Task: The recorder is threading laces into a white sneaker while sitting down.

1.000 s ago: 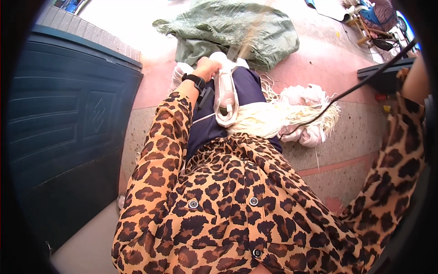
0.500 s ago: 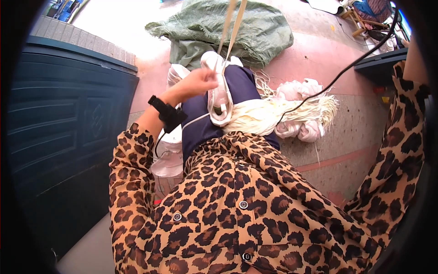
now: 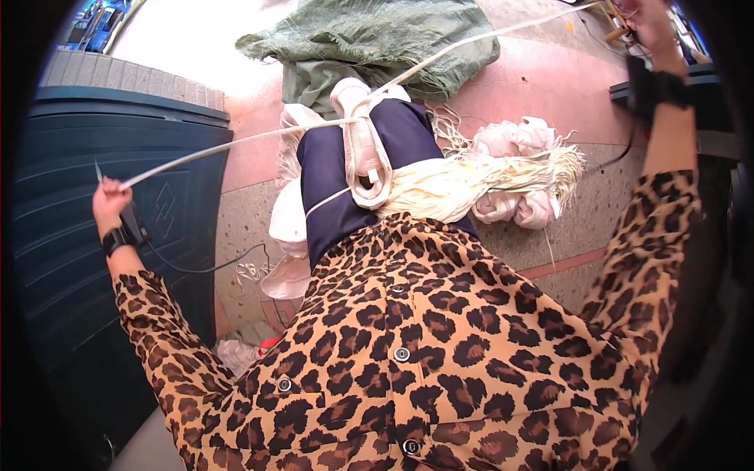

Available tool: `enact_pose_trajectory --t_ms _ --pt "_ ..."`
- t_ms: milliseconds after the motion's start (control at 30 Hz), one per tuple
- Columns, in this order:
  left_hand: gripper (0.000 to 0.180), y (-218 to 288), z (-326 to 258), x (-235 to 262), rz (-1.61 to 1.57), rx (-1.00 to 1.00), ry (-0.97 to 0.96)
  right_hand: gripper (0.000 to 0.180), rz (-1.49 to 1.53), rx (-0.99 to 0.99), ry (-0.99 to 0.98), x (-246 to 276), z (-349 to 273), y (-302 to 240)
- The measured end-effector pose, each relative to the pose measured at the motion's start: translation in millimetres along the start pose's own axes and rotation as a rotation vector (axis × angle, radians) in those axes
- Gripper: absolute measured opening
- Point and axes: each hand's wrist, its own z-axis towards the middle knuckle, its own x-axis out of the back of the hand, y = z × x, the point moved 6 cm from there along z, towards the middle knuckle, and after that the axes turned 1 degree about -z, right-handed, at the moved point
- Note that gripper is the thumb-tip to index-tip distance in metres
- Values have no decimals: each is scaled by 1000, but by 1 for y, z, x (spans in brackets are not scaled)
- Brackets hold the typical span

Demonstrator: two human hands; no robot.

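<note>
Left hand (image 3: 110,200) at nine o'clock and right hand (image 3: 648,20) at one o'clock each grip closed on the strip (image 3: 236,144), stretching it taut around the bundle (image 3: 363,149) on the lap.

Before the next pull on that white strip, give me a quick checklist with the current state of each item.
1. Left hand grips the strip's end: ok, fist closed on it.
2. Right hand grips the other end: cannot tell, the hand sits at the picture's rim.
3. White strip taut between both hands: ok, it runs straight on each side.
4. Strip passes around the white bundle on the knee: ok, both runs meet there.
5. Pale fibre hank clear of the strip: ok, it lies to the right, below the line.
6. Black cable off the strip: ok, it hangs lower.
</note>
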Motion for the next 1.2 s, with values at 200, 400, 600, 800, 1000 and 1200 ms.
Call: enact_pose_trajectory --t_ms 200,400,600,800,1000,1200 --pt "24 -136 -31 -86 152 63 -95 21 -296 -328 -539 -193 -153 136" --pt "23 -293 -137 -218 619 145 -773 16 -325 -242 -694 -313 -238 172" --pt "20 -350 -164 -236 914 14 -757 19 -467 -251 -562 -318 -236 173" --pt "19 -353 -164 -229 884 -52 -729 22 -554 -224 -662 -332 -233 172" --pt "19 -349 -155 -226 1043 -299 -630 19 -799 339 -583 -336 -233 131" --pt "22 -344 -160 -243 1191 -634 -609 17 -590 -203 -780 -338 -224 168"
